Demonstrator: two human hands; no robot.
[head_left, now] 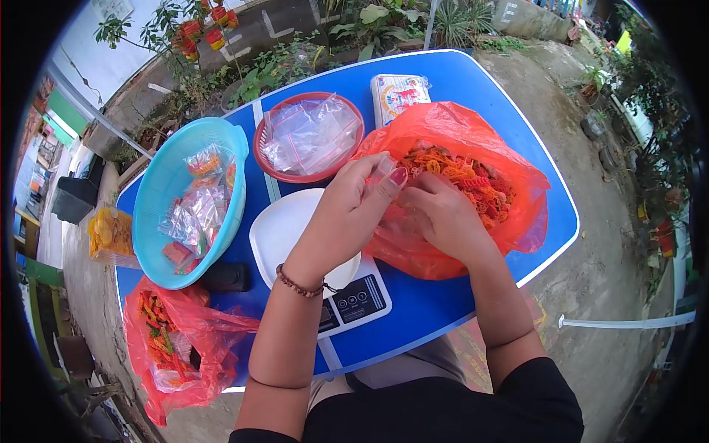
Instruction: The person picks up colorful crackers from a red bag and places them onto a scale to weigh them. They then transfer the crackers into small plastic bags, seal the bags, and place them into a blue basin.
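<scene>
My left hand [353, 205] is closed at the near left rim of a red plastic bag [517, 173], thumb and fingers pinching a small clear plastic bag [385, 166]. Beside it my right hand [445, 214] curls over the red bag's mouth with its fingertips bent down. What those fingertips hold, if anything, is hidden. Orange and red curly snack pieces [480, 188] fill the red bag. Below my left forearm, a white tray [277, 225] rests on a digital kitchen scale [362, 301], partly covered by the arm.
A red basket [258, 144] holds clear zip bags [310, 139]. To its left, a turquoise basket [144, 214] carries several filled packets. Another red bag [221, 332] hangs at the blue table's [450, 77] left edge. A white printed pack [399, 96] lies at the back.
</scene>
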